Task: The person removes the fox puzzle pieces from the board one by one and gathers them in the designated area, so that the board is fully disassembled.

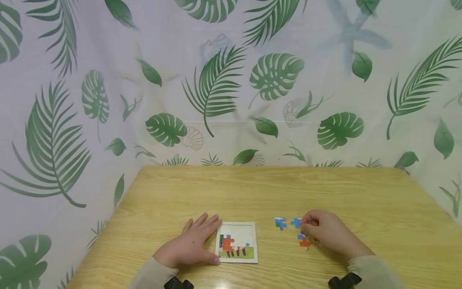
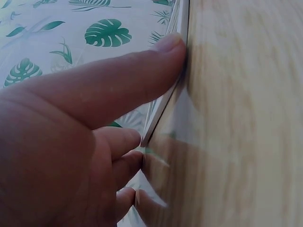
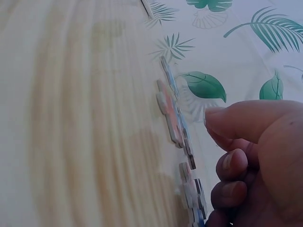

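Your puzzle tray [image 1: 256, 245] is part-done: bottom filled, top bare. Your left hand [image 1: 193, 245], fingers extended, touches it; right hand [image 1: 325, 228], curled by the leftover pieces [image 1: 280, 222] rightward, can't tell if pinching.

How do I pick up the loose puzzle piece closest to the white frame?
Try pinching the blue-and-green piece by its near and far edges, coming straight down from above. It's thin and lies flat on the table, and another loose piece sits close on its right.
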Demonstrator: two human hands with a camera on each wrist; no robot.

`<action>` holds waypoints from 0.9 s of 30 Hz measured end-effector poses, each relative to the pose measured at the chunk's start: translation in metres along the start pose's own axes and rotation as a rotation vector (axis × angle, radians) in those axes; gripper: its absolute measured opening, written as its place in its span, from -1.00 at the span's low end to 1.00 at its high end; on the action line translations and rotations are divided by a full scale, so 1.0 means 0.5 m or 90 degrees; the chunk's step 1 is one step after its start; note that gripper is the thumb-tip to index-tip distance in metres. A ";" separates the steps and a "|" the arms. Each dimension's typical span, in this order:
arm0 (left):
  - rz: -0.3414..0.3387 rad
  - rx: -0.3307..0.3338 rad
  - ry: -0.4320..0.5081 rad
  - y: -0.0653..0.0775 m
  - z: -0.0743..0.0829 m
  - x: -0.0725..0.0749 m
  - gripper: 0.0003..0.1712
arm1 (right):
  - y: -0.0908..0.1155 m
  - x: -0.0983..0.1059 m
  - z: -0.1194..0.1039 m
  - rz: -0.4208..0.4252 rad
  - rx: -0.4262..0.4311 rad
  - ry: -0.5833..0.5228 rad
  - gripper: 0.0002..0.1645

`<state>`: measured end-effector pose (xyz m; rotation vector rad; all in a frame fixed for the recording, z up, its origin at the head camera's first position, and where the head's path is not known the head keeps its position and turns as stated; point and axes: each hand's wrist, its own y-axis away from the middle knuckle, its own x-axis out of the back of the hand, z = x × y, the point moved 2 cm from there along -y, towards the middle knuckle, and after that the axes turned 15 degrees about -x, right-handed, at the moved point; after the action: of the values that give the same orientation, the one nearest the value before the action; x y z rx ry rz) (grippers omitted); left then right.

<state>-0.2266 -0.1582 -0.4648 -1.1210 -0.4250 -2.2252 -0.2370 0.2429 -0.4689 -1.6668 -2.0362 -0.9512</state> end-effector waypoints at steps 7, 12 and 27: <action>-0.004 -0.002 -0.016 0.002 0.001 0.001 0.22 | 0.009 -0.008 -0.007 0.033 -0.021 -0.014 -0.81; -0.001 -0.003 -0.007 0.004 0.003 -0.002 0.23 | 0.016 -0.010 -0.024 0.079 -0.011 0.011 -0.83; 0.005 -0.007 -0.015 0.000 0.005 -0.004 0.25 | 0.029 -0.042 -0.107 0.039 0.055 0.003 -0.85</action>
<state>-0.2242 -0.1561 -0.4649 -1.1534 -0.4167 -2.2121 -0.2258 0.1926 -0.4401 -1.6710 -1.9815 -0.8344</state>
